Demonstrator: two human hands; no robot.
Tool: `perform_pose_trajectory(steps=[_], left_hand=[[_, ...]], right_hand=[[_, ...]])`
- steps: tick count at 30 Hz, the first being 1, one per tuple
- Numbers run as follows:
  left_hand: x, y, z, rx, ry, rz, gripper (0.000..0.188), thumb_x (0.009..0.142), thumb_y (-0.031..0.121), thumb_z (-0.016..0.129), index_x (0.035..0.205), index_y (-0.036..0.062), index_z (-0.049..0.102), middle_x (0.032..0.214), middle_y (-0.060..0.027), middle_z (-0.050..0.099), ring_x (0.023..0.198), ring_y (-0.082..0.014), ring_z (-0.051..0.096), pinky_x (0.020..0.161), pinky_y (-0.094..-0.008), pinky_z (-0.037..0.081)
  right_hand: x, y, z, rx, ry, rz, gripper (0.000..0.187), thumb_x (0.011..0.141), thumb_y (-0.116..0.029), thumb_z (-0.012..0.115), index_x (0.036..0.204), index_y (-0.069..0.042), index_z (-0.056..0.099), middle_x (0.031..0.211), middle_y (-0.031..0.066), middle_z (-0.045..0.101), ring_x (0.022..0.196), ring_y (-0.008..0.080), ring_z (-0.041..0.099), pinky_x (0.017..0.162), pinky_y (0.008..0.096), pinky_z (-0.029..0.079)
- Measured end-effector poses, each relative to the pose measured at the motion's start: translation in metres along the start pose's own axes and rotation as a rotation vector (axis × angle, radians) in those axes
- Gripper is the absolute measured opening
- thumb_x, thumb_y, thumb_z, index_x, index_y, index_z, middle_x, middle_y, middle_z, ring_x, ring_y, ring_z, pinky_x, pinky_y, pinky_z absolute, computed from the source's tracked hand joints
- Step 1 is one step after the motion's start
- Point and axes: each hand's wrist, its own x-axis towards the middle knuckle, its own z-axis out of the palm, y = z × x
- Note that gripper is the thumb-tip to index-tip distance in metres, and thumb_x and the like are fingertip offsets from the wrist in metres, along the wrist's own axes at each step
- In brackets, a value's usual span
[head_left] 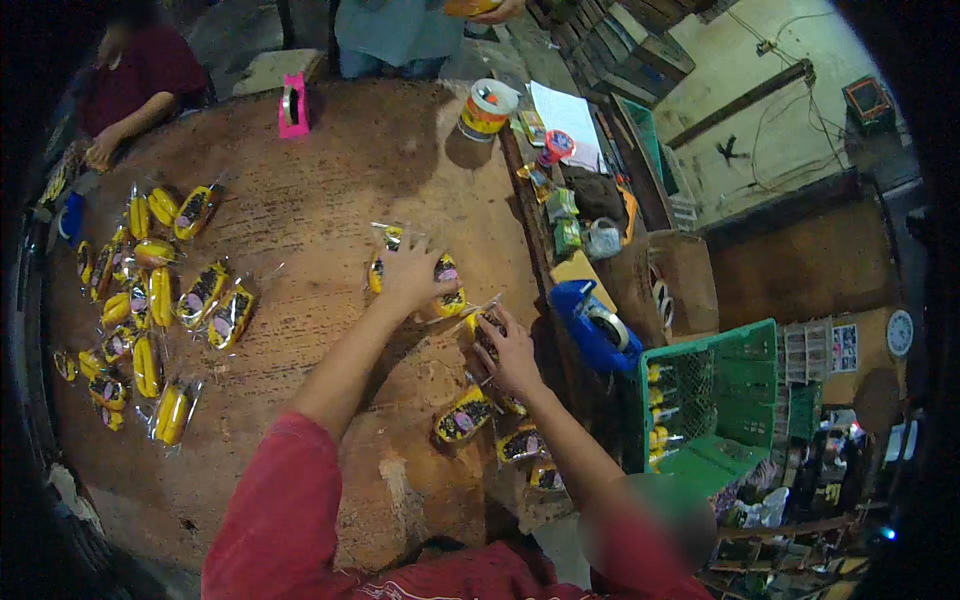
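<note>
My left hand (408,272) lies palm down with its fingers spread over yellow-and-dark packets in clear plastic. One packet (448,288) shows beside its thumb, and another (376,276) peeks out on its left. Closer to me on the right, my right hand (512,355) has its fingers curled on a similar packet (480,322), partly hidden by the hand. Below it lie more wrapped packets, one (463,415) with a pinkish oval on its dark label, another (520,443) nearer the table edge.
A heap of wrapped yellow packets (160,295) covers the table's left side. On the right stand a blue tape dispenser (585,320) and a green crate (710,360) holding yellow packets. Farther off are a tub (488,108) and a pink tape dispenser (293,105). Two people are across the table.
</note>
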Motion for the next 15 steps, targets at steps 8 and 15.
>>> perform_pose_trajectory(steps=[8,15], left_hand=[[-0.127,0.016,0.017,-0.127,0.097,-0.372,0.089,0.079,0.072,0.067,0.141,0.0090,0.052,0.149,-0.0110,0.050,0.148,-0.0406,0.029,0.110,-0.0806,0.004],[-0.235,0.059,0.027,-0.288,0.100,-0.857,0.087,0.088,0.070,0.060,0.142,0.0033,0.047,0.146,-0.0214,0.049,0.140,-0.0428,0.040,0.114,-0.0701,0.019]], right_hand=[[-0.004,-0.007,-0.040,0.295,-0.058,0.383,0.087,0.082,-0.045,0.081,0.146,0.002,0.045,0.122,0.0222,0.063,0.111,0.0369,0.063,0.100,0.0449,0.046],[-0.030,-0.036,-0.099,0.902,0.121,0.271,0.060,0.080,-0.036,0.086,0.121,-0.003,0.060,0.112,0.0118,0.063,0.104,0.0228,0.063,0.088,0.0379,0.052]])
